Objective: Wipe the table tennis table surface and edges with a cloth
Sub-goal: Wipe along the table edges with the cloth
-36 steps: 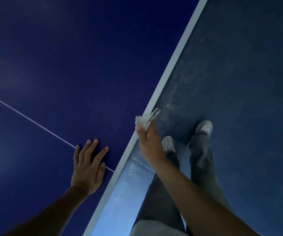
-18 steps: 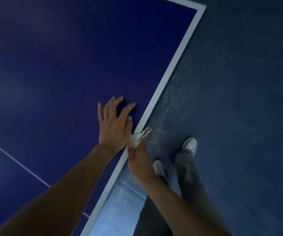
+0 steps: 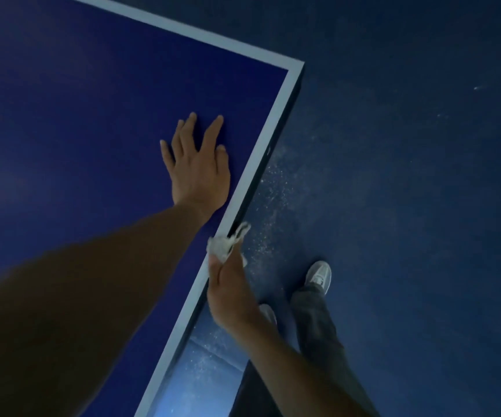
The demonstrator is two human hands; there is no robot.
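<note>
The dark blue table tennis table [image 3: 77,121] fills the left of the view, with a white border line [image 3: 261,152] along its right edge and a corner at the upper right. My left hand [image 3: 198,173] lies flat on the top, fingers straight, close to that edge. My right hand [image 3: 231,293] grips a small crumpled white cloth [image 3: 225,245] and holds it against the table's side edge, just below my left hand.
Dark blue floor [image 3: 408,206] spreads to the right, dusted with pale specks beside the table edge. My legs in dark trousers and grey shoes [image 3: 320,276] stand on it close to the table. A lighter floor patch [image 3: 201,383] shows under the table edge.
The view has moved along the edge, and the table's corner is now fully in sight. My left hand has slid forward on the top. My right hand with the cloth has followed along the side edge.
</note>
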